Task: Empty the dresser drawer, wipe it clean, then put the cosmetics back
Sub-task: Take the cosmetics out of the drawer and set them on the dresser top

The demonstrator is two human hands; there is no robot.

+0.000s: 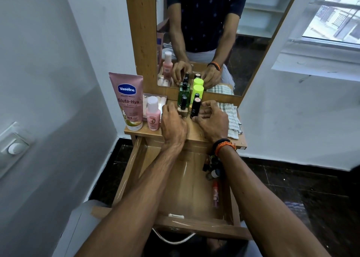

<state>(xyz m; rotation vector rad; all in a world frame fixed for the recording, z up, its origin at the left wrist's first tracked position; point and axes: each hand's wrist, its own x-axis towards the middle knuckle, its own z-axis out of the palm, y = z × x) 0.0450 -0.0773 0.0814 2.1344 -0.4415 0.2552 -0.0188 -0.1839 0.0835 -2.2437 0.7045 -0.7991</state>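
Head view shows the open drawer (136, 171) at six o'clock (a few small cosmetics (213, 171) along its right side), left hand (172, 123) pinching a nail polish bottle (183, 107), right hand (213, 122) curled around a black tube (195, 108).

The right arm (253, 188) hides most small cosmetics (213, 169) in the drawer (136, 159).

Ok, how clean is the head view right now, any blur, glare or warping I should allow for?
Head view: wide-angle bend bows the wall and window edges; daylight from the window is soft; pale glare streaks lie on the drawer floor; the red tube in it looks smeared; the mirror doubles both hands and the bottles.
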